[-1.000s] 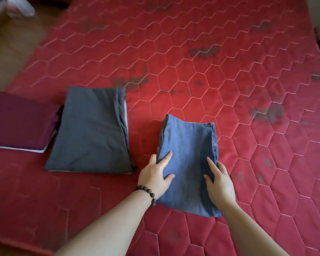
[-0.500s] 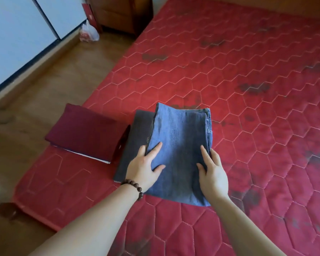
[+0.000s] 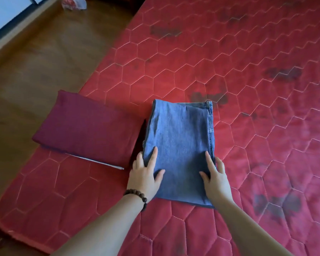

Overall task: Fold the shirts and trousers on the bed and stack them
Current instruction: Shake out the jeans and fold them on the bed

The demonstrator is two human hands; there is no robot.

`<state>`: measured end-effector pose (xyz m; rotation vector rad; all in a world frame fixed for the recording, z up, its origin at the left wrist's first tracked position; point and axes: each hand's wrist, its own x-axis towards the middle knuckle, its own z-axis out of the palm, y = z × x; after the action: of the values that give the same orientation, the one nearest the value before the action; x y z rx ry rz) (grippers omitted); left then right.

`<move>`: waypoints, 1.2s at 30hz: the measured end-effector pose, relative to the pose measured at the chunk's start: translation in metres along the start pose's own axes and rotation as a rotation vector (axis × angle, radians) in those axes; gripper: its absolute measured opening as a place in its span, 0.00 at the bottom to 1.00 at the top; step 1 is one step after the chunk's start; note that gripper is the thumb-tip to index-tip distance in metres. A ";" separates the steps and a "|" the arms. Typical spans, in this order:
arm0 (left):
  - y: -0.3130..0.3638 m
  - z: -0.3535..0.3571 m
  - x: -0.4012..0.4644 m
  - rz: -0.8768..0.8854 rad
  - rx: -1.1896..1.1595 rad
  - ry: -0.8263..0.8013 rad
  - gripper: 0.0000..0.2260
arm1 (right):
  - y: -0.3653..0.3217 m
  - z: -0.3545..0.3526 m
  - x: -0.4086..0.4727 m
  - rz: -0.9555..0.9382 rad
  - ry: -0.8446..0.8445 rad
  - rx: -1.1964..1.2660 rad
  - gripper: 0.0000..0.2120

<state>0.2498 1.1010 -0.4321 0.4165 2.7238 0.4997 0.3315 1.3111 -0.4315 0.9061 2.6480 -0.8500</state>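
I see a brown wood floor (image 3: pixel 44 58) next to the bed. It looks smooth and a bit shiny. Far back on the floor there is a see-through plastic bag (image 3: pixel 73 4) with something red in it. It is too blurry to tell what is inside. A white wall or door (image 3: pixel 6 10) with a dark strip along its bottom edge stands in the top corner. I wear a bracelet (image 3: pixel 137 195) of round brown beads on my wrist.

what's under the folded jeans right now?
Only a dark sliver of fabric shows along the left edge of the jeans, beside the maroon pile. The jeans and both hands, left and right, cover the rest.
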 end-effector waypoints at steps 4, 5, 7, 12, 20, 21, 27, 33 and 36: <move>0.007 -0.006 0.003 0.163 0.077 0.328 0.25 | -0.029 0.004 -0.004 -0.177 0.417 -0.302 0.24; 0.010 -0.007 0.009 0.230 0.083 0.339 0.25 | -0.040 0.008 -0.001 -0.295 0.450 -0.324 0.25; 0.014 -0.005 0.022 0.316 0.138 0.249 0.28 | -0.056 0.020 0.009 -0.451 0.352 -0.416 0.26; 0.001 0.019 0.037 0.284 0.292 0.053 0.34 | -0.054 0.053 0.031 -0.374 0.127 -0.553 0.27; 0.006 0.013 0.041 0.211 0.252 -0.067 0.39 | -0.053 0.051 0.033 -0.148 0.175 -0.380 0.29; 0.011 0.005 0.044 0.185 0.269 -0.099 0.38 | -0.059 0.043 0.038 -0.147 0.171 -0.366 0.27; 0.051 -0.037 0.085 0.336 0.144 0.357 0.17 | -0.094 -0.011 0.078 -0.403 0.548 -0.329 0.13; 0.041 -0.019 0.139 0.379 0.427 0.197 0.31 | -0.087 -0.009 0.125 -0.435 0.303 -0.529 0.25; 0.022 -0.002 0.146 0.360 0.429 0.161 0.33 | -0.064 0.003 0.139 -0.441 0.270 -0.575 0.28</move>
<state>0.1221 1.1698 -0.4622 1.0287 2.9168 0.0233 0.1827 1.3363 -0.4563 0.3115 3.1143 0.0073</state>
